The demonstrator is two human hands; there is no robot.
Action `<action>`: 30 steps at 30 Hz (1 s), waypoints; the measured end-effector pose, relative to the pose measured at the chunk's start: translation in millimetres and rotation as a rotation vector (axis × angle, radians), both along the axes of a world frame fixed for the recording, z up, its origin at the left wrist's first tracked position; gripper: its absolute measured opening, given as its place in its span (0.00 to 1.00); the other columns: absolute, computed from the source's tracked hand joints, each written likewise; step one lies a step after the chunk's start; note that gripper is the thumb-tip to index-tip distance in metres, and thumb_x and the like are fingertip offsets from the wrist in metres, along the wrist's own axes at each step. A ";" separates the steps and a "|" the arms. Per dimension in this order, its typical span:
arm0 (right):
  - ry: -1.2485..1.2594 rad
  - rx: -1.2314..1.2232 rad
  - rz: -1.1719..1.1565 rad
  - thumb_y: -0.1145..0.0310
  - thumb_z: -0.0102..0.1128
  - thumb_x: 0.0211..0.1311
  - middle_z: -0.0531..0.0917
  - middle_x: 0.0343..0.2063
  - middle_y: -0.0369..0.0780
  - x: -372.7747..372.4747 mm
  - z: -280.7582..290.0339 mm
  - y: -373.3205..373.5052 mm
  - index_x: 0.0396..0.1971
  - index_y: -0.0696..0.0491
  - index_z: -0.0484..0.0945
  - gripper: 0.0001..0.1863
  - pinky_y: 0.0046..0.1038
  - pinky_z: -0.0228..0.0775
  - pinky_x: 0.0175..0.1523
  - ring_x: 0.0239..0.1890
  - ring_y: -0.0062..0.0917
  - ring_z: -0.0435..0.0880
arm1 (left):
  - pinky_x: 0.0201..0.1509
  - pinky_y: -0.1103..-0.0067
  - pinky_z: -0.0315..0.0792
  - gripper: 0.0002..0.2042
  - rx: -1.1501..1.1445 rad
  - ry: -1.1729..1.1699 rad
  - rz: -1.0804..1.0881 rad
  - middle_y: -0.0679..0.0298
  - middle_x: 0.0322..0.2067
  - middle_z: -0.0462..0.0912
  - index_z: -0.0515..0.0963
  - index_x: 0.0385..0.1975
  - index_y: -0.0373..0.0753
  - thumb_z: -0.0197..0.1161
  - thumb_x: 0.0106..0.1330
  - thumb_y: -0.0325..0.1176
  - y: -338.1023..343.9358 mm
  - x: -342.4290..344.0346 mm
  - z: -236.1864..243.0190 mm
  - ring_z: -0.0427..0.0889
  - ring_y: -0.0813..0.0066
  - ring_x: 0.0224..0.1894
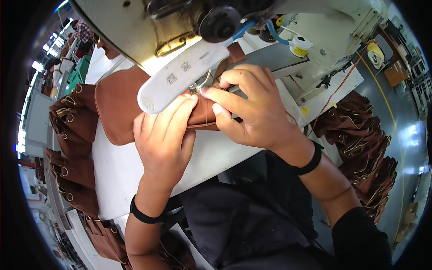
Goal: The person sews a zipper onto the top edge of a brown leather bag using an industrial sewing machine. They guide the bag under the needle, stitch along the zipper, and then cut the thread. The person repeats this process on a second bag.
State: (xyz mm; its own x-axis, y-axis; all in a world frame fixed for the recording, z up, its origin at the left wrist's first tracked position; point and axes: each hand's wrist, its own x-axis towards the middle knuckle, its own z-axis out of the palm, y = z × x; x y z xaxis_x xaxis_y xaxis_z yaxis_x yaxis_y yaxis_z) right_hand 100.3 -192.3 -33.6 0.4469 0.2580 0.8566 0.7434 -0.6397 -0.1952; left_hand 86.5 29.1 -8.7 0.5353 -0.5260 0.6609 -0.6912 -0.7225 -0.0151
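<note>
A brown leather bag piece [114, 105] lies under the sewing machine's presser foot [195, 85], partly hidden by a long pale plastic cover [157, 92]. My left hand [164, 139] holds the leather just left of the foot, fingertips pressed close together at a stitched strip. My right hand [249, 108] grips the same piece from the right, index fingertip right at the foot and other fingers curled, with the thumb lower on the leather. The exact point of stitching is hidden by fingertips.
Brown bag pieces with metal rings hang at the white table's [117, 180] left edge [72, 175], and more are heaped [360, 162] at right beside the grey floor [384, 103]. The machine body [333, 40] stands ahead. A person in a checked shirt [83, 31] is at back left.
</note>
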 end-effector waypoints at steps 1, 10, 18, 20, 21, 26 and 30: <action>-0.016 -0.003 -0.025 0.70 0.67 0.53 0.80 0.40 0.36 1.1 -1.7 0.4 0.44 0.48 0.88 0.16 0.35 0.67 0.49 0.44 0.32 0.79 | 0.59 0.70 0.70 0.28 0.001 -0.003 0.004 0.63 0.52 0.87 0.83 0.54 0.39 0.70 0.47 0.19 0.2 -0.8 0.3 0.83 0.61 0.52; -0.030 0.050 -0.069 0.64 0.67 0.56 0.81 0.41 0.36 4.2 -7.5 1.2 0.43 0.46 0.88 0.14 0.38 0.67 0.56 0.48 0.33 0.79 | 0.56 0.70 0.72 0.27 -0.032 0.005 -0.013 0.62 0.52 0.88 0.84 0.52 0.39 0.71 0.46 0.19 0.6 -2.4 -1.3 0.85 0.61 0.49; -0.010 0.113 -0.037 0.65 0.67 0.54 0.80 0.42 0.36 7.8 -10.6 2.6 0.43 0.45 0.89 0.15 0.38 0.65 0.58 0.48 0.32 0.79 | 0.58 0.65 0.71 0.27 -0.060 0.036 0.014 0.61 0.50 0.86 0.86 0.53 0.43 0.72 0.47 0.23 4.0 -1.8 -9.7 0.83 0.59 0.54; 0.005 0.117 -0.038 0.66 0.67 0.53 0.80 0.42 0.36 7.3 -11.0 2.1 0.43 0.44 0.90 0.15 0.38 0.65 0.58 0.48 0.32 0.79 | 0.57 0.65 0.71 0.26 -0.063 0.023 -0.003 0.61 0.50 0.86 0.86 0.52 0.42 0.72 0.47 0.23 4.0 -0.6 -9.8 0.82 0.59 0.53; 0.007 0.113 -0.041 0.66 0.67 0.53 0.80 0.42 0.36 7.2 -9.7 1.9 0.43 0.44 0.90 0.15 0.38 0.65 0.58 0.48 0.32 0.80 | 0.57 0.65 0.71 0.26 -0.066 0.022 -0.009 0.60 0.50 0.86 0.86 0.52 0.42 0.72 0.47 0.23 3.9 0.0 -9.1 0.82 0.59 0.53; 0.009 0.119 -0.059 0.67 0.68 0.52 0.80 0.42 0.35 6.8 -8.5 3.2 0.41 0.44 0.90 0.14 0.37 0.65 0.58 0.48 0.31 0.80 | 0.56 0.65 0.72 0.25 -0.048 0.013 -0.019 0.59 0.50 0.86 0.86 0.51 0.40 0.72 0.47 0.23 2.9 1.0 -2.7 0.83 0.60 0.53; 0.000 0.125 -0.068 0.67 0.68 0.52 0.80 0.43 0.36 7.3 -9.6 4.5 0.41 0.44 0.90 0.14 0.37 0.66 0.58 0.47 0.31 0.80 | 0.57 0.64 0.72 0.26 -0.050 0.004 -0.032 0.57 0.51 0.86 0.85 0.52 0.40 0.72 0.48 0.24 2.9 2.1 -3.0 0.83 0.60 0.54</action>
